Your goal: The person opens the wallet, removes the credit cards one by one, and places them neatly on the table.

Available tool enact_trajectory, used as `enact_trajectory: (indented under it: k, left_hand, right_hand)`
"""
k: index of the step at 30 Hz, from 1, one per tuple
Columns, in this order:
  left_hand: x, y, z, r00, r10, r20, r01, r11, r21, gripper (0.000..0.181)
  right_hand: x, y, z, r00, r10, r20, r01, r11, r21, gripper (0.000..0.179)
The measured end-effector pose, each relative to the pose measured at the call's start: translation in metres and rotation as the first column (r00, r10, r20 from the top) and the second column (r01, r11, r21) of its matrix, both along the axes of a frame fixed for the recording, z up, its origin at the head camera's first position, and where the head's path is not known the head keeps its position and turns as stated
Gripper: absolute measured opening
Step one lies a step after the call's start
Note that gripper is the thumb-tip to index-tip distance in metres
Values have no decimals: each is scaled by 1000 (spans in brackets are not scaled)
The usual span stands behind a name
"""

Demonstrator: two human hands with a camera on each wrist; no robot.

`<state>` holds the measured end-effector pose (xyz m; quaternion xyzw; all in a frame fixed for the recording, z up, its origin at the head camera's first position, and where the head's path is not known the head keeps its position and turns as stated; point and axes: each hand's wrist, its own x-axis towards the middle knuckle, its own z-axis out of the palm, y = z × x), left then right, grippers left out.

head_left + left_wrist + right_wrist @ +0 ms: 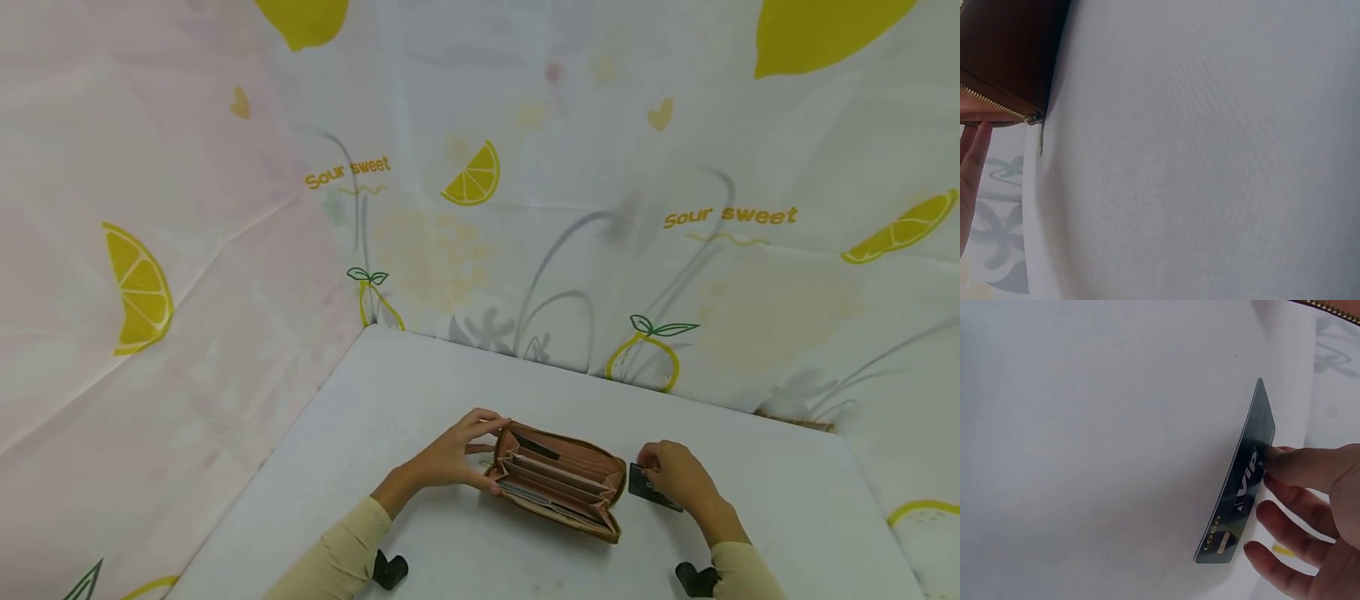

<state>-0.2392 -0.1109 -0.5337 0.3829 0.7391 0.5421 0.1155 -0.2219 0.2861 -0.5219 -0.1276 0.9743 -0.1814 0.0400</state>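
Observation:
A brown zip-around wallet (561, 477) lies spread open on the white table, its pinkish compartments facing up. Cards or papers stick up along its near pocket, and something dark sits in the far one. My left hand (450, 454) grips the wallet's left end, thumb on the near side and fingers on the far side. In the left wrist view, the brown outside and gold zip with its pull (1041, 137) show. Right of the wallet, my right hand (681, 475) pinches a black card (1241, 487) marked VIP and LOGO, held tilted over the table.
The white table (450, 379) meets printed lemon-pattern sheets (555, 275) at the back and left. Two small black objects (391, 570) show near the forearms, one beside each. A brown strip (795, 421) lies along the table's back edge at right.

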Motion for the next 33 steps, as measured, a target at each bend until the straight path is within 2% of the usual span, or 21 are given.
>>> enact_trajectory:
  k: [6, 10, 16, 21, 23, 26, 29, 33]
  left_hand:
    - [-2, 0, -3, 1000, -7, -14, 7, 1000, -7, 98]
    - [-2, -1, -4, 999, -6, -39, 6, 1000, -14, 97]
    - [-1, -1, -4, 999, 7, -31, -8, 1000, -25, 97]
    - [-2, 0, -2, 1000, 8, -27, -9, 1000, -25, 98]
    - [-2, -1, -2, 1000, 4, -20, -4, 1000, -22, 98]
    - [-2, -1, -1, 1000, -1, -15, 1, 1000, -15, 99]
    - [-1, -1, -1, 1000, -11, -14, 11, 1000, -13, 101]
    - [0, -1, -3, 1000, -23, -14, 23, 1000, -14, 102]
  right_hand:
    - [3, -4, 10, 999, 13, -52, -13, 1000, 1, 8]
    - [4, -10, 24, 988, 18, -151, -26, 998, -51, 7]
    - [6, -31, 49, 949, 58, -309, -92, 991, -96, 10]
    - [12, -59, 70, 903, 133, -408, -209, 967, -147, 15]
    - [15, -70, 74, 900, 160, -406, -247, 954, -170, 16]
    - [17, -82, 75, 914, 202, -352, -285, 937, -203, 14]
    - [17, -90, 72, 927, 240, -290, -306, 929, -209, 11]
    - [16, -95, 65, 923, 278, -265, -330, 928, -174, 9]
